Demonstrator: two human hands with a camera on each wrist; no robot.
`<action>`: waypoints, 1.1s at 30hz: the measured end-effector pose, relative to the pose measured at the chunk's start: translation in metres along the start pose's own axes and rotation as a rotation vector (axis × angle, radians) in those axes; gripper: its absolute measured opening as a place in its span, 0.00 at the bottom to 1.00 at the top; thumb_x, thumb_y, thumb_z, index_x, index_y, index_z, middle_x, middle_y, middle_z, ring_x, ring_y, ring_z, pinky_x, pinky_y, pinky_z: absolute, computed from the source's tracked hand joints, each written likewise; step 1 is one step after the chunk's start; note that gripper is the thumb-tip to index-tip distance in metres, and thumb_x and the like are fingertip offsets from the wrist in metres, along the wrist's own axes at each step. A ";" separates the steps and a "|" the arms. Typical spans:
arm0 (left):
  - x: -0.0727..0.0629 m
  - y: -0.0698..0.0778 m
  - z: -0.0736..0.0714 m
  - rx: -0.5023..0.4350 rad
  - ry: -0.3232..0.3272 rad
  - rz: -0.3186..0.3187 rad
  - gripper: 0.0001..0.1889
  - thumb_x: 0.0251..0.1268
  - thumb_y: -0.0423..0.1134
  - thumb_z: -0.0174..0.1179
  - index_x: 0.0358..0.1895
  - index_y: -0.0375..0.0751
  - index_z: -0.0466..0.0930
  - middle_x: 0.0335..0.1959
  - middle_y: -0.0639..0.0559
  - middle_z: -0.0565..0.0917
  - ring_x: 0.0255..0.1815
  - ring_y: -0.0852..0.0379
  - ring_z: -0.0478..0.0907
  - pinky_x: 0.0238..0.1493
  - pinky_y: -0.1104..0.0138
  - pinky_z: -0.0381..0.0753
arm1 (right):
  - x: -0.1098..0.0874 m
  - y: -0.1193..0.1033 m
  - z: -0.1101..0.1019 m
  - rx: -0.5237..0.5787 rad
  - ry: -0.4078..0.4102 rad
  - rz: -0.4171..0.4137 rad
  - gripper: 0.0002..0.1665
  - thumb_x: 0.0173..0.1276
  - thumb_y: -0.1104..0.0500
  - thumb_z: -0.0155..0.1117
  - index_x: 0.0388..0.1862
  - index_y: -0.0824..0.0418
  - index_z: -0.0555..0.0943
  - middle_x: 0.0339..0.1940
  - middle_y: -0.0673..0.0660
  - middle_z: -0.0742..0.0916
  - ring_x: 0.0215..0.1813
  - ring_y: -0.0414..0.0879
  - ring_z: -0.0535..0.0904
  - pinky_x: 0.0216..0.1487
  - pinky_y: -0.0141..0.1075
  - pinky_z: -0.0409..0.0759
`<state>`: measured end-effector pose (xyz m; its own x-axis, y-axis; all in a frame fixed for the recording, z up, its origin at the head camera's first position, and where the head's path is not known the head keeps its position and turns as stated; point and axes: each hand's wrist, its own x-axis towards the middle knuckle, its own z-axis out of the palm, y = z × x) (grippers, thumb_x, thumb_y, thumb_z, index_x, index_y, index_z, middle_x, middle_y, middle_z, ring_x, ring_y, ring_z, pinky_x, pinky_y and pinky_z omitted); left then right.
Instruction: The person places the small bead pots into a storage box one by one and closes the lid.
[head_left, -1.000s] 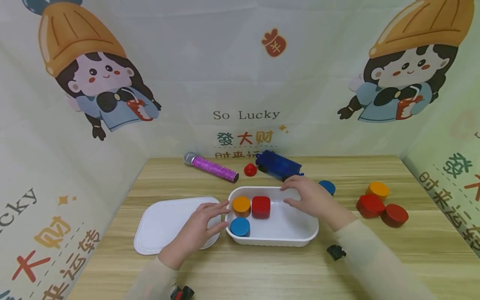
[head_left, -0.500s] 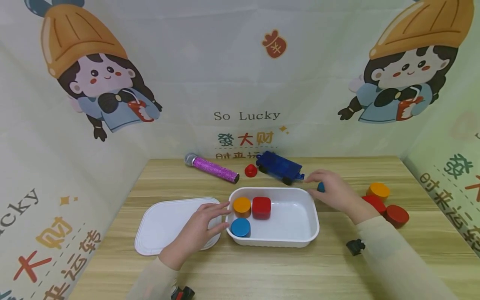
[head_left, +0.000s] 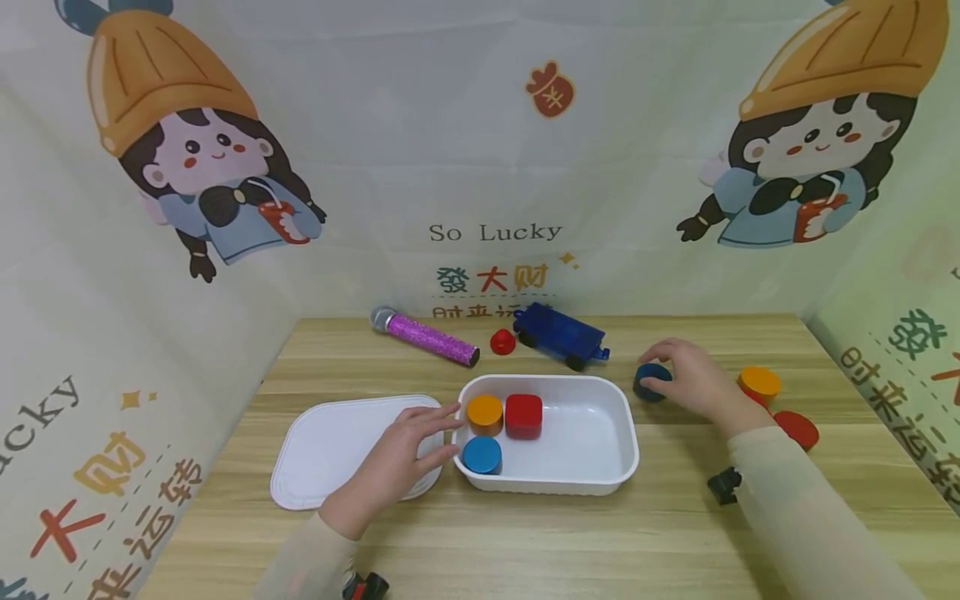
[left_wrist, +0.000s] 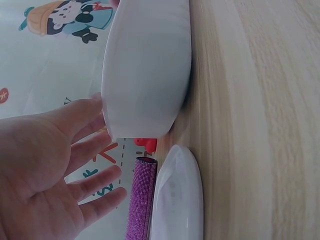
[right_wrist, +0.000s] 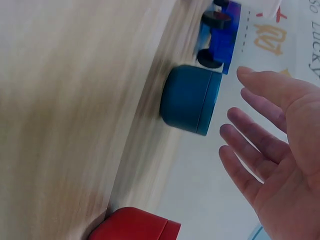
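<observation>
In the head view, a white rectangular box [head_left: 588,437] holds an orange round tin [head_left: 485,415], a red squarish tin [head_left: 523,416] and a blue round tin [head_left: 482,456]. My left hand [head_left: 397,458] touches the box's left rim with extended fingers. In the left wrist view, thumb and fingertips are right at that rim. To the right of the box, my right hand [head_left: 693,381] hovers around a darker blue round tin [right_wrist: 189,99] with a lid seam. The right wrist view shows that tin standing on the table, with the loosely bent fingers [right_wrist: 260,152] apart from it.
Left of the box lies a white lid [head_left: 330,454], partly under the left hand. Behind stand a purple glitter microphone [head_left: 427,337], a small red piece [head_left: 502,342] and a blue toy wagon [head_left: 562,333]. Farther right, an orange tin [head_left: 760,383] and red tins [head_left: 798,428] cluster together.
My right hand has moved right from over the box's far right corner to the darker blue tin. The left hand stays at the box rim.
</observation>
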<state>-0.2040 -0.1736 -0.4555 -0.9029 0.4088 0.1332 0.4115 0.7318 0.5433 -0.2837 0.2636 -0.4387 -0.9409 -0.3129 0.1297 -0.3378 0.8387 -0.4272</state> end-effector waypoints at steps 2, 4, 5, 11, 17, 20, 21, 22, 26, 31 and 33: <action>0.000 0.000 0.000 -0.001 0.004 0.004 0.22 0.70 0.44 0.68 0.64 0.46 0.83 0.74 0.52 0.76 0.71 0.45 0.72 0.74 0.46 0.73 | 0.001 0.003 -0.001 0.002 -0.008 0.014 0.19 0.68 0.58 0.74 0.54 0.66 0.85 0.58 0.69 0.85 0.59 0.67 0.80 0.64 0.63 0.79; 0.000 0.000 0.001 0.000 0.005 0.006 0.21 0.70 0.44 0.68 0.64 0.46 0.84 0.74 0.52 0.76 0.71 0.45 0.72 0.74 0.47 0.73 | 0.000 0.005 -0.002 0.005 -0.019 0.024 0.20 0.67 0.57 0.75 0.54 0.66 0.85 0.58 0.69 0.85 0.59 0.66 0.80 0.63 0.63 0.79; 0.000 0.000 0.001 0.002 0.005 0.007 0.21 0.70 0.44 0.68 0.64 0.46 0.84 0.74 0.52 0.76 0.71 0.45 0.72 0.74 0.47 0.73 | 0.000 0.006 -0.002 0.008 -0.025 0.027 0.21 0.67 0.56 0.75 0.54 0.66 0.85 0.58 0.69 0.85 0.59 0.66 0.80 0.63 0.63 0.79; 0.000 0.000 0.000 0.007 0.002 -0.005 0.21 0.70 0.44 0.68 0.64 0.47 0.84 0.75 0.53 0.76 0.72 0.46 0.72 0.74 0.48 0.73 | -0.003 0.011 -0.001 0.007 -0.043 0.038 0.23 0.65 0.55 0.77 0.54 0.67 0.85 0.57 0.70 0.85 0.55 0.65 0.81 0.61 0.63 0.80; 0.000 0.000 -0.001 0.010 -0.006 -0.017 0.22 0.70 0.44 0.68 0.65 0.47 0.83 0.75 0.54 0.75 0.72 0.46 0.71 0.74 0.47 0.73 | -0.003 0.014 0.001 0.024 -0.039 0.063 0.23 0.65 0.54 0.77 0.54 0.66 0.85 0.58 0.70 0.85 0.54 0.64 0.81 0.59 0.61 0.82; 0.000 0.000 -0.001 0.008 -0.006 -0.017 0.22 0.70 0.44 0.68 0.65 0.47 0.83 0.75 0.54 0.75 0.72 0.46 0.71 0.74 0.47 0.73 | -0.005 0.014 0.002 0.026 -0.034 0.072 0.23 0.65 0.54 0.77 0.54 0.66 0.86 0.58 0.70 0.86 0.54 0.64 0.81 0.59 0.61 0.82; 0.000 0.000 -0.001 0.008 -0.006 -0.015 0.22 0.70 0.44 0.68 0.65 0.47 0.83 0.75 0.54 0.75 0.72 0.45 0.71 0.74 0.47 0.73 | -0.006 0.014 0.002 0.028 -0.033 0.074 0.23 0.65 0.54 0.77 0.54 0.66 0.86 0.58 0.70 0.85 0.55 0.64 0.81 0.59 0.61 0.82; 0.000 0.000 -0.001 0.008 -0.007 -0.015 0.22 0.70 0.44 0.68 0.65 0.47 0.83 0.75 0.54 0.75 0.72 0.45 0.71 0.75 0.47 0.73 | -0.007 0.013 0.001 0.027 -0.032 0.077 0.23 0.66 0.54 0.77 0.54 0.65 0.86 0.59 0.70 0.85 0.55 0.64 0.81 0.60 0.61 0.82; 0.000 0.000 0.000 0.013 -0.012 -0.017 0.22 0.70 0.45 0.68 0.65 0.48 0.83 0.75 0.54 0.75 0.73 0.45 0.71 0.75 0.47 0.72 | -0.014 0.009 -0.003 0.025 -0.028 0.084 0.23 0.66 0.54 0.77 0.55 0.65 0.86 0.60 0.70 0.85 0.56 0.65 0.81 0.60 0.62 0.82; 0.000 0.000 -0.001 0.018 -0.012 -0.021 0.22 0.70 0.44 0.68 0.65 0.48 0.83 0.75 0.55 0.75 0.72 0.46 0.71 0.74 0.47 0.73 | -0.021 0.000 -0.011 0.011 -0.015 0.077 0.24 0.66 0.53 0.77 0.56 0.64 0.85 0.61 0.68 0.84 0.57 0.64 0.81 0.60 0.62 0.82; -0.001 0.001 -0.001 0.017 -0.009 -0.019 0.22 0.69 0.44 0.68 0.65 0.48 0.83 0.75 0.54 0.75 0.72 0.45 0.71 0.74 0.47 0.73 | -0.024 -0.005 -0.014 0.002 0.001 0.055 0.24 0.65 0.54 0.77 0.56 0.64 0.85 0.60 0.68 0.85 0.57 0.64 0.82 0.60 0.62 0.82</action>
<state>-0.2032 -0.1740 -0.4546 -0.9096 0.3993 0.1151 0.3960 0.7487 0.5317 -0.2598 0.2734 -0.4272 -0.9582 -0.2657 0.1062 -0.2851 0.8540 -0.4353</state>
